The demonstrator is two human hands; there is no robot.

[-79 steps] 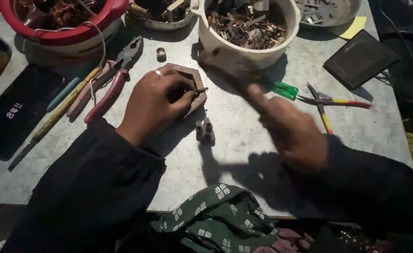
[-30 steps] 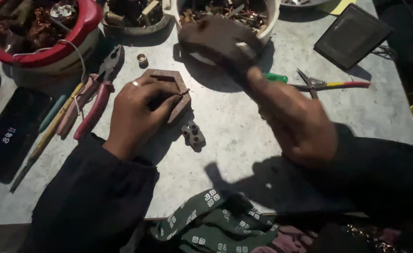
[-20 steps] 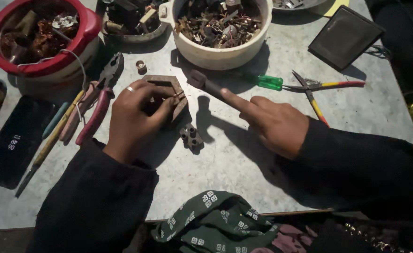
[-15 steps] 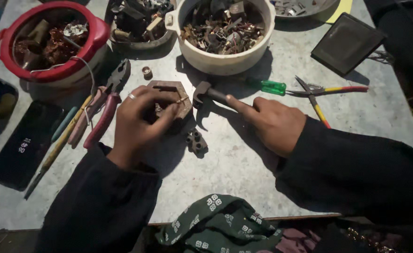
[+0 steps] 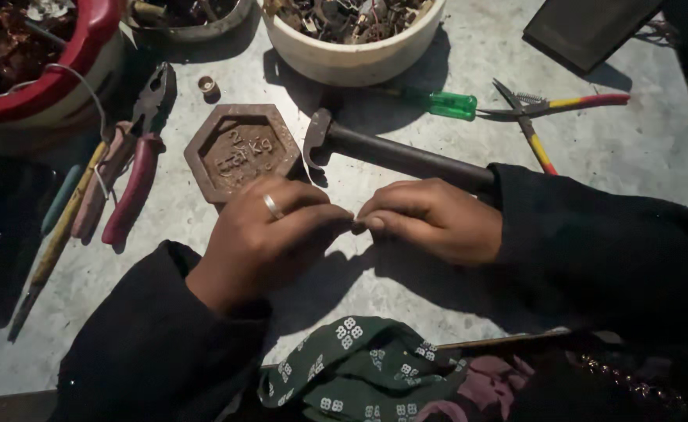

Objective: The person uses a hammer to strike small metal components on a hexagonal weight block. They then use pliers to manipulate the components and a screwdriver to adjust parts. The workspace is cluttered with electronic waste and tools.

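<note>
— Head view: what are the hands doing?
— The left hand (image 5: 270, 238) and right hand (image 5: 430, 219) meet fingertip to fingertip at centre, pinching something too small to make out.
— And the hammer (image 5: 395, 152)?
— Lying released on the table (image 5: 633, 148), at twelve o'clock from the right hand, its handle running under that wrist.
— The hexagonal weight (image 5: 241, 148)?
— At eleven o'clock from the left hand; red-handled pliers (image 5: 137, 164) lie at nine o'clock of it.

A rusty brown hexagonal iron weight (image 5: 241, 148) lies flat on the grey table, just beyond the hands. A dark hammer (image 5: 391, 152) lies flat beside it, head toward the weight.
</note>
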